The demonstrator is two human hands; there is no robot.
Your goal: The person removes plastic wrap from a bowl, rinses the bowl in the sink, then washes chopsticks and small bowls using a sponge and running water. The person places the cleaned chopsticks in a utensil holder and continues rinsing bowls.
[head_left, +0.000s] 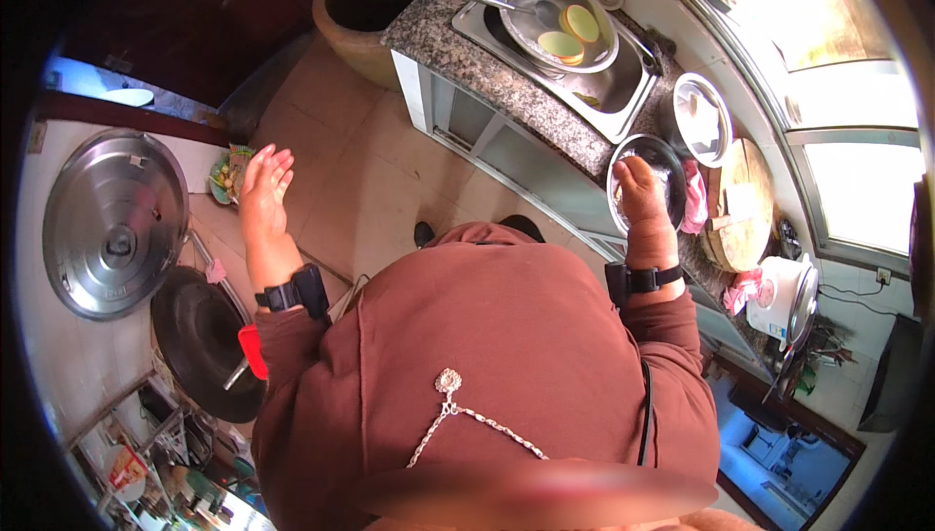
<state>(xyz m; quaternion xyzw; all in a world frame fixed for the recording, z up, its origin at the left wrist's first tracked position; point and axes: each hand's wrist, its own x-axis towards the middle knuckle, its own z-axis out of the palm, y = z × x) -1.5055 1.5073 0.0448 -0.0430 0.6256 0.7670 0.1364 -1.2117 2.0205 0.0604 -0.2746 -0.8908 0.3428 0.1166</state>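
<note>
My left hand [266, 191] is raised at the left with nothing in it, its fingers slightly apart, in front of the tiled floor. My right hand [638, 191] is over a dark-rimmed bowl [673, 165] on the granite counter; its fingers point away from me, and whether it touches or holds anything there is hidden. Farther along, a steel basin [520, 34] rests on the sink [617, 118] with a ladle [488, 0] and two yellow-green bowls [562, 46] in it. Beside the dark bowl are a steel pot [719, 119] with white contents and a pink cloth [695, 198].
The granite counter [467, 63] runs along the right, bearing a round wooden chopping board [756, 202] and a white rice cooker [776, 297]. A large brown ceramic vat [336, 27] stands past its far end. At left are a big metal lid [117, 202] and a dark wok [190, 341].
</note>
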